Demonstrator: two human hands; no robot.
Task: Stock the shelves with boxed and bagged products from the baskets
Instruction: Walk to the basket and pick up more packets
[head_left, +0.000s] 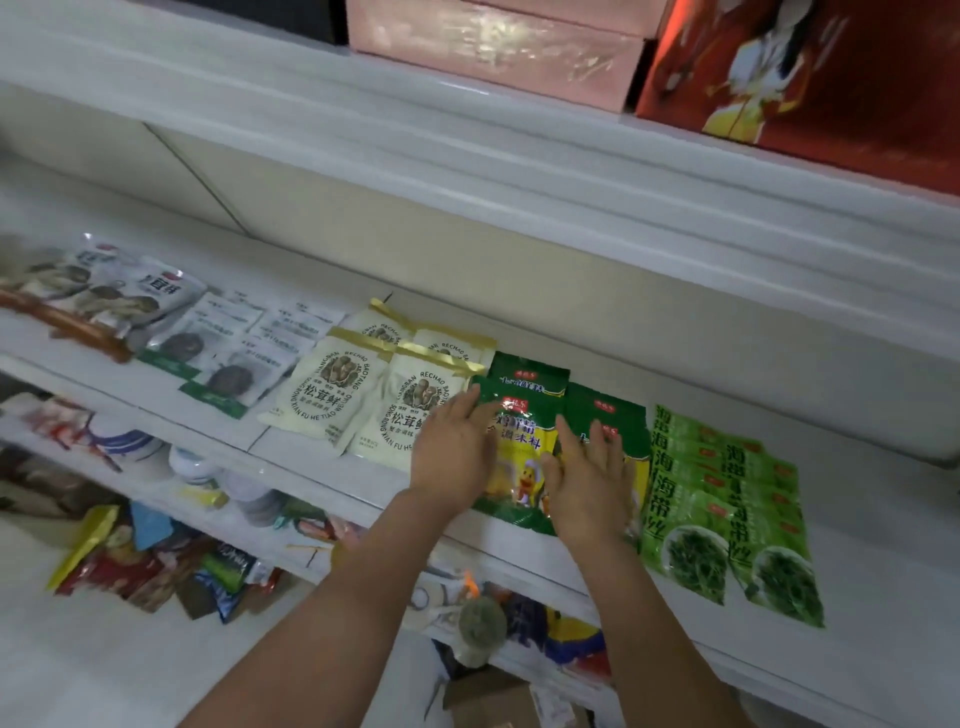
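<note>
My left hand (452, 457) and right hand (587, 483), fingers straight and spread, rest on four green-yellow bags (519, 467); four cream bags (332, 395) lie at nine o'clock.

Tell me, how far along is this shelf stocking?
Done: cream mushroom bags and bright green seaweed bags lie in rows on the white shelf. In hand: the left hand and right hand, fingers straight, lie flat on green-and-yellow seasoning bags. Left: a heap of mixed colourful packets lies below, at left.
</note>
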